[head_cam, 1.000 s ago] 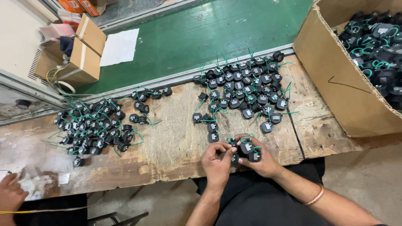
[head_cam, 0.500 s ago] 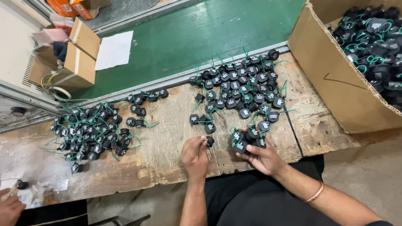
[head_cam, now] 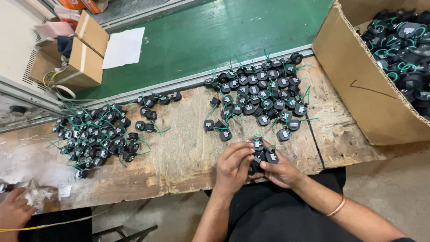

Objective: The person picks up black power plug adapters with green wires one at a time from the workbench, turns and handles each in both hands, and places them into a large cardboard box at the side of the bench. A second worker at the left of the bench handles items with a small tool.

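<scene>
1. Both hands meet at the near edge of the wooden bench (head_cam: 179, 152), just in front of the person's lap, and together hold a small cluster of black coil parts (head_cam: 262, 154).
2. Left hand (head_cam: 233, 166): fingers curled and pressed against the left side of the cluster, fingertips on the parts.
3. Right hand (head_cam: 282, 170): cupped under and around the right side of the cluster, thumb laid on top; a thin bangle (head_cam: 337, 207) circles its wrist.
4. Short green wires curl up from the top of the held parts.
5. Just beyond the hands lies a middle pile of the same black parts (head_cam: 264, 94) with green wires, spread loosely toward the far edge of the bench; a few stragglers lie near the hands.
6. Well to the left sits a second, denser pile (head_cam: 96, 134) of the same parts.
7. At the right end of the bench stands a large open cardboard box (head_cam: 371, 94), full of more black parts.
8. Behind the bench runs a green conveyor belt (head_cam: 201, 36), with a white sheet of paper (head_cam: 123, 47) on it.
9. Small cardboard cartons (head_cam: 80, 54) stand at the far left, beside the belt.
10. Another person's hand (head_cam: 15, 210) rests at the bench's lower left corner, touching a crumpled clear plastic bag (head_cam: 38, 195).
</scene>
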Demonstrator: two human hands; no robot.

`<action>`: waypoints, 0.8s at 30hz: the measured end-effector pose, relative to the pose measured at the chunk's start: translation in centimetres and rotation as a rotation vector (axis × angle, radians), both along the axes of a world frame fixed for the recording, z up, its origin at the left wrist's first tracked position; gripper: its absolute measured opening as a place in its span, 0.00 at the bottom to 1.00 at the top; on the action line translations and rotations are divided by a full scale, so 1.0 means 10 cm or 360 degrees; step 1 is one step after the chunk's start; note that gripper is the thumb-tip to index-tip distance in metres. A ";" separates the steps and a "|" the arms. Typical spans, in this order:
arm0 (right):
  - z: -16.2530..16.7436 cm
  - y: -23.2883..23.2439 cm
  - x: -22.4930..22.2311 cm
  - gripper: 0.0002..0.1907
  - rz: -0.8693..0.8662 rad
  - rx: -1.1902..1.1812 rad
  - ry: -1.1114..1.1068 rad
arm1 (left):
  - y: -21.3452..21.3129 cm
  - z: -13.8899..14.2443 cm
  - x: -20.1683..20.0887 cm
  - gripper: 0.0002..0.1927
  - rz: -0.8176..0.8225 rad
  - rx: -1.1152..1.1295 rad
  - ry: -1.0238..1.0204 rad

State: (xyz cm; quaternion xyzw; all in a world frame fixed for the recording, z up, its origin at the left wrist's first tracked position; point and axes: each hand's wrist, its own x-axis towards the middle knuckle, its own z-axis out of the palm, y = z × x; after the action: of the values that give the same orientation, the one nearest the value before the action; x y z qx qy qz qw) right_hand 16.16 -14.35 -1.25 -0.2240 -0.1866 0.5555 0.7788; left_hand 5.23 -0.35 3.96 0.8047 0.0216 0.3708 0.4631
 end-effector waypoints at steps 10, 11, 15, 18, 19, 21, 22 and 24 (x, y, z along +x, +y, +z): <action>-0.05 -0.02 -0.03 0.46 -0.0082 -0.0070 -0.0369 | -0.18 -0.28 0.04 0.13 0.0145 -0.0519 -0.0012; -0.05 -0.02 -0.03 0.46 -0.0110 -0.0044 -0.0428 | -0.21 -0.30 0.06 0.14 0.0235 -0.0406 -0.0060; -0.04 -0.03 -0.02 0.47 -0.0061 -0.0144 -0.0217 | -0.08 -0.31 0.01 0.15 0.0397 0.0048 -0.0114; 0.01 -0.02 -0.02 0.47 -0.0067 -0.0185 -0.0175 | 0.25 -0.31 -0.08 0.14 0.0542 -0.0205 -0.0154; 0.02 -0.01 -0.02 0.47 -0.0078 -0.0181 -0.0165 | 0.39 -0.31 -0.10 0.13 0.0624 -0.0111 -0.0106; 0.04 -0.02 -0.02 0.47 -0.0118 -0.0145 -0.0157 | 0.64 -0.34 -0.10 0.13 0.0781 0.0077 -0.0012; 0.03 -0.03 -0.02 0.47 -0.0144 -0.0112 -0.0160 | 0.71 -0.36 -0.06 0.16 0.0731 0.0276 0.0110; 0.01 -0.04 -0.01 0.46 -0.0205 -0.0081 -0.0160 | 0.80 -0.40 0.00 0.24 0.0628 0.0670 0.0350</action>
State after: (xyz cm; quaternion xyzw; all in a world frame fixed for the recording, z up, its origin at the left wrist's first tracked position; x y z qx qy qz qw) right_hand 16.03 -14.78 -1.18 -0.2829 -0.1965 0.4969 0.7965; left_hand 5.25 7.70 -0.03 0.8985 0.1502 0.3607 0.2002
